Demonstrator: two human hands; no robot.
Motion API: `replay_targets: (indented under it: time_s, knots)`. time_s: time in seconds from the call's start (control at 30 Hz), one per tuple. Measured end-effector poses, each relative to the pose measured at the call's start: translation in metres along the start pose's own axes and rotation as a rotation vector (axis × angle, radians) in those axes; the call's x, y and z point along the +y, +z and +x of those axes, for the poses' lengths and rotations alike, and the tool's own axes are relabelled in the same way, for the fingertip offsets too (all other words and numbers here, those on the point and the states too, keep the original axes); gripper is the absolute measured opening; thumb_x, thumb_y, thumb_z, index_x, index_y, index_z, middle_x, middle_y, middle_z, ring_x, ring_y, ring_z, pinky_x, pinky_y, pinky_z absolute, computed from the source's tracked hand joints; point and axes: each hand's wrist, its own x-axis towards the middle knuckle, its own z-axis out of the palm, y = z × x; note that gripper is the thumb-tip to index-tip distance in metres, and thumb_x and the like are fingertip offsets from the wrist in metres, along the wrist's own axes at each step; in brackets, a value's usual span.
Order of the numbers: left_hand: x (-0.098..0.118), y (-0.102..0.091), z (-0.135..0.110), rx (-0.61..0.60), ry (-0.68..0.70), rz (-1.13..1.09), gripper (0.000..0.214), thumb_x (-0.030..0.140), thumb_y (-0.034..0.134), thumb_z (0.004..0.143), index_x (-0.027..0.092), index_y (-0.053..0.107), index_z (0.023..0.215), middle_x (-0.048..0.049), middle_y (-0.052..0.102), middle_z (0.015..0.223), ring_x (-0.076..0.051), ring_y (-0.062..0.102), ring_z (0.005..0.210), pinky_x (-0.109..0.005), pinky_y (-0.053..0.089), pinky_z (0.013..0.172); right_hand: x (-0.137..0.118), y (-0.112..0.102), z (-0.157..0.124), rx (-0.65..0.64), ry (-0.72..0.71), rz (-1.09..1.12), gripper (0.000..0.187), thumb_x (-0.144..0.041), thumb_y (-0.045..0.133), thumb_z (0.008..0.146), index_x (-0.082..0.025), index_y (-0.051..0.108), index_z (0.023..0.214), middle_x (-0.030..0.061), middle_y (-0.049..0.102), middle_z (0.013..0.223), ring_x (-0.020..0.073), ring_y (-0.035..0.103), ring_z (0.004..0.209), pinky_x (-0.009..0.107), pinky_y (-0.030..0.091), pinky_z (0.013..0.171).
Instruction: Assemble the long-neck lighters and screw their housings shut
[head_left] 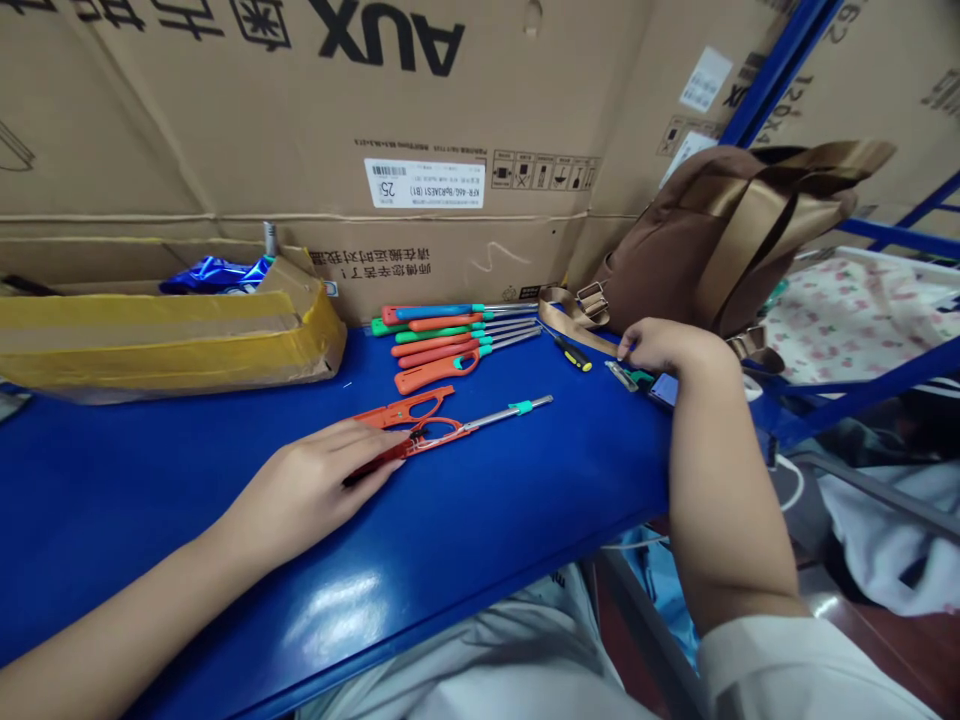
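My left hand [322,475] is closed around the handle of an opened orange stick lighter [442,437]. Inner parts show at its trigger loop, and a metal tube with a teal collar points right. Just behind lies a loose orange casing half [397,410], partly hidden by my fingers. My right hand [664,345] reaches to the back right with its fingers bent together. It is over a green-handled tool [641,378] and beside a silver cutter-like tool [621,377]; what it grips, if anything, is hidden. A black-and-yellow screwdriver [574,353] lies to its left.
Several stick lighters [439,350] lie in a row at the back of the blue table [480,530]. A yellow-taped cardboard box [172,340] stands left. To the right are a brown backpack [675,240], its strap, and a blue phone-like object [664,389]. Large cardboard [285,120] walls the back.
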Motion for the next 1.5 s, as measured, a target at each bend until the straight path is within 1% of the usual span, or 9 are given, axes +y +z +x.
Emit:
replay_targets:
  time_s: [0.17,0.47,0.6,0.7,0.8,0.93,1.07,1.23,1.5]
  knots:
    - [0.0,-0.001,-0.001,-0.007,-0.016,-0.005,0.029,0.037,0.056,0.101,0.021,0.073,0.118,-0.005,0.078,0.112,-0.022,0.075,0.102,-0.033,0.058,0.096,0.012,0.004,0.007,-0.097,0.013,-0.018,0.031,-0.001,0.065,0.058,-0.02,0.077,0.079,0.0018,0.069,0.066,0.02,0.065,0.067,0.028,0.046,0.06]
    - [0.0,-0.002,0.0,0.011,0.011,-0.022,0.028,0.037,0.056,0.1,0.024,0.073,0.118,-0.0043,0.078,0.113,-0.023,0.076,0.101,-0.035,0.061,0.093,0.015,0.012,0.02,-0.094,-0.008,-0.016,0.021,-0.007,0.067,0.057,-0.021,0.074,0.071,0.0025,0.067,0.062,0.0194,0.061,0.061,0.03,0.046,0.059]
    - [0.0,-0.004,0.0,0.008,0.02,-0.025,0.026,0.034,0.057,0.1,0.024,0.073,0.118,-0.0038,0.078,0.113,-0.022,0.075,0.1,-0.034,0.06,0.092,0.014,0.014,0.02,-0.052,-0.016,-0.011,0.022,-0.006,0.067,0.057,-0.022,0.074,0.071,0.0027,0.068,0.062,0.019,0.061,0.06,0.03,0.045,0.058]
    - [0.001,-0.004,0.0,-0.004,0.024,-0.03,0.026,0.032,0.057,0.1,0.023,0.072,0.12,-0.0039,0.077,0.116,-0.021,0.075,0.103,-0.034,0.059,0.094,0.01,0.013,0.019,0.065,-0.036,0.014,0.025,-0.008,0.066,0.062,-0.019,0.076,0.082,0.008,0.072,0.074,0.0219,0.064,0.065,0.031,0.045,0.06]
    - [0.002,-0.005,0.0,-0.011,0.02,-0.033,0.025,0.029,0.057,0.101,0.022,0.072,0.119,-0.0041,0.077,0.116,-0.021,0.074,0.104,-0.033,0.059,0.096,-0.007,0.016,0.015,0.224,-0.159,0.071,0.032,-0.012,0.063,0.073,-0.016,0.074,0.103,0.0134,0.075,0.096,0.025,0.067,0.08,0.032,0.046,0.067]
    - [0.005,-0.006,0.001,-0.027,-0.015,-0.055,0.023,0.025,0.057,0.1,0.022,0.073,0.117,-0.0043,0.078,0.112,-0.02,0.074,0.102,-0.033,0.059,0.094,-0.051,0.032,-0.001,0.306,-0.494,0.171,0.032,-0.021,0.056,0.09,-0.021,0.067,0.12,0.0074,0.073,0.109,0.0194,0.066,0.091,0.028,0.048,0.08]
    - [0.007,-0.007,0.003,-0.053,-0.045,-0.093,0.021,0.024,0.057,0.1,0.023,0.073,0.113,-0.0041,0.078,0.111,-0.02,0.073,0.103,-0.034,0.058,0.095,-0.092,0.059,-0.026,0.249,-1.087,0.291,0.022,-0.023,0.056,0.093,-0.019,0.07,0.109,0.0089,0.074,0.107,0.021,0.065,0.09,0.031,0.048,0.083]
    - [0.01,-0.009,0.002,-0.064,-0.059,-0.096,0.02,0.023,0.056,0.1,0.022,0.075,0.107,-0.0045,0.078,0.106,-0.019,0.074,0.1,-0.035,0.058,0.095,-0.111,0.083,-0.044,0.225,-1.15,0.238,0.025,-0.02,0.054,0.095,-0.022,0.068,0.115,0.0074,0.073,0.111,0.0221,0.066,0.1,0.033,0.048,0.087]
    - [0.019,-0.014,0.002,-0.034,-0.02,-0.02,0.019,0.025,0.058,0.099,0.021,0.074,0.109,-0.004,0.079,0.106,-0.019,0.074,0.098,-0.033,0.058,0.093,-0.113,0.085,-0.047,0.141,-1.084,0.316,0.011,-0.022,0.059,0.09,-0.022,0.065,0.1,0.0023,0.07,0.089,0.0157,0.06,0.074,0.027,0.042,0.069]
